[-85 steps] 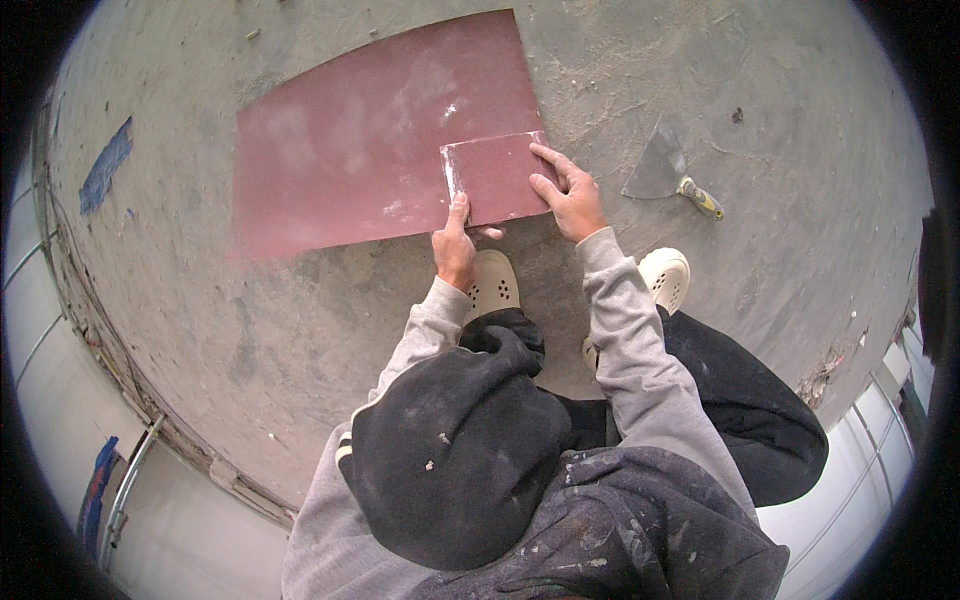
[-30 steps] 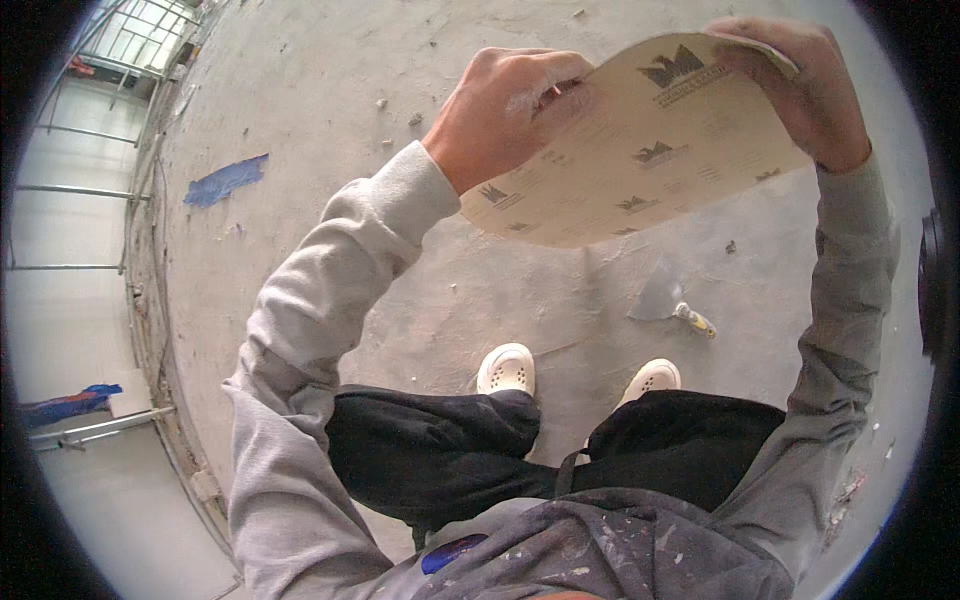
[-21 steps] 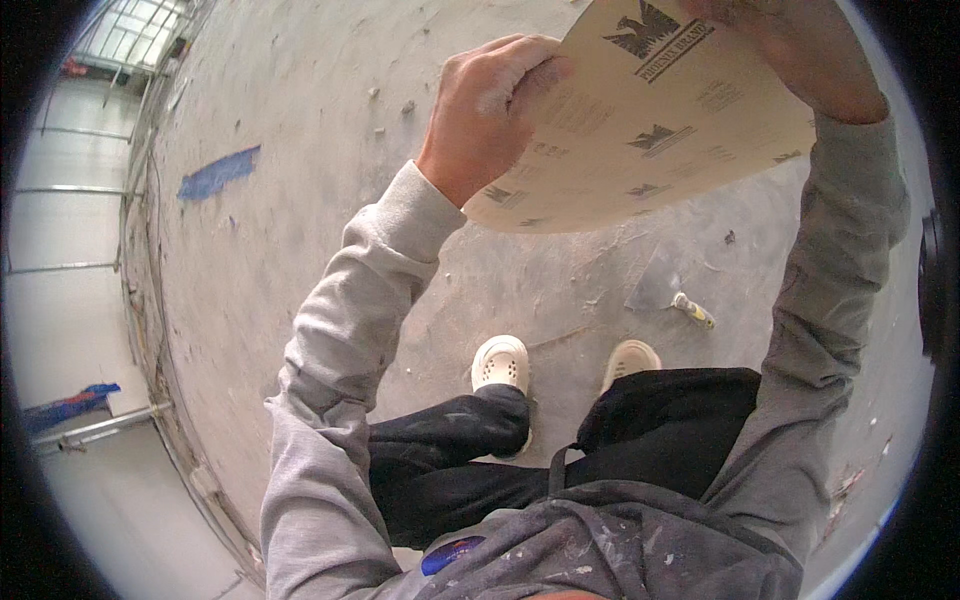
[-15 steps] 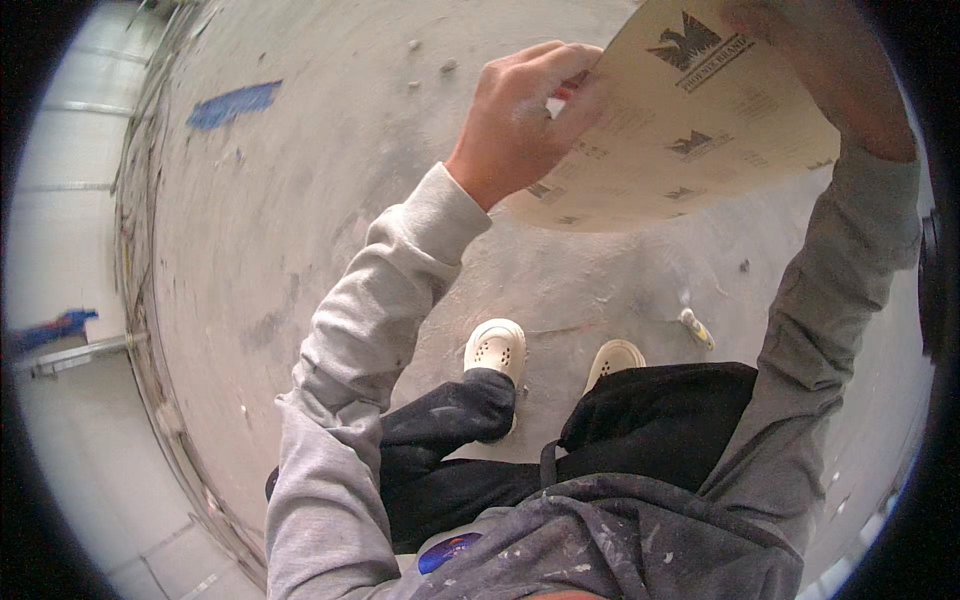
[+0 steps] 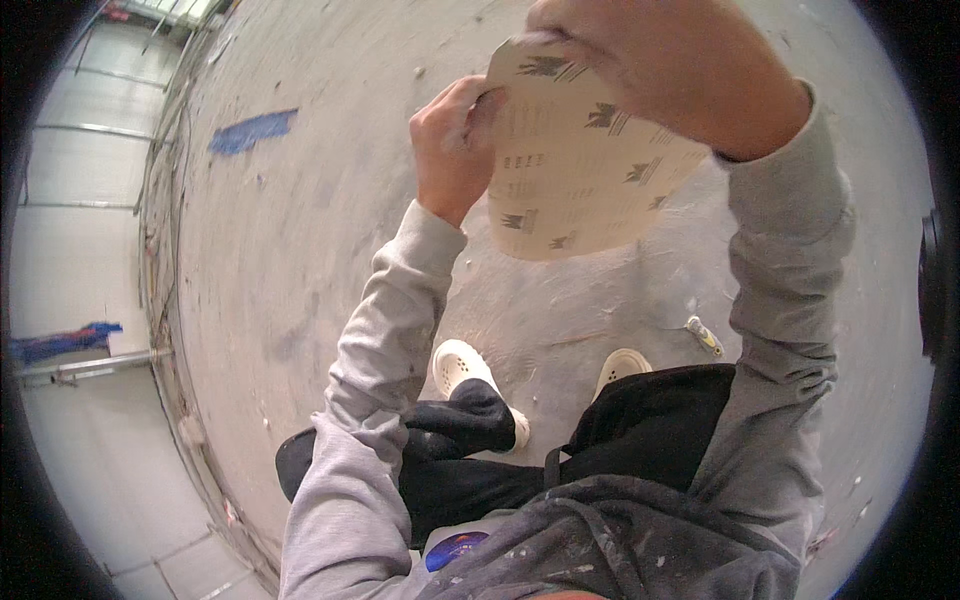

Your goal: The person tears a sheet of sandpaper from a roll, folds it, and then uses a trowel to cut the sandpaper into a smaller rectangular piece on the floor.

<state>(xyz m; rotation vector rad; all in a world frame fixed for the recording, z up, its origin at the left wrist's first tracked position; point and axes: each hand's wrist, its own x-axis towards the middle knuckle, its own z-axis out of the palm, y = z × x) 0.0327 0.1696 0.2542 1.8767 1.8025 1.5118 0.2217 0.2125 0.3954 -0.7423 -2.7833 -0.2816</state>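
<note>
A tan sandpaper sheet [image 5: 570, 190], its back covered with repeated dark prints, hangs curved between my hands above the floor. The fingers of my left hand [image 5: 452, 150] are closed on its left edge near the top corner. My right hand [image 5: 650, 75] is higher and further right, its fingers bent over the sheet's top edge and hiding part of it. Pale dust marks the fingers of both hands. The sheet's other face is turned away from view.
Below is a grey, dusty concrete floor [image 5: 330, 250] with a blue strip [image 5: 252, 132] at left. A small yellow-and-white tool [image 5: 705, 337] lies near my right foot. My cream clogs [image 5: 460, 368] stand on the floor. Pale wall panels [image 5: 75, 250] line the left side.
Both hands have shifted left with the sandpaper sheet. My right hand has come closer to the left, and the sheet now looks narrower and more curved.
</note>
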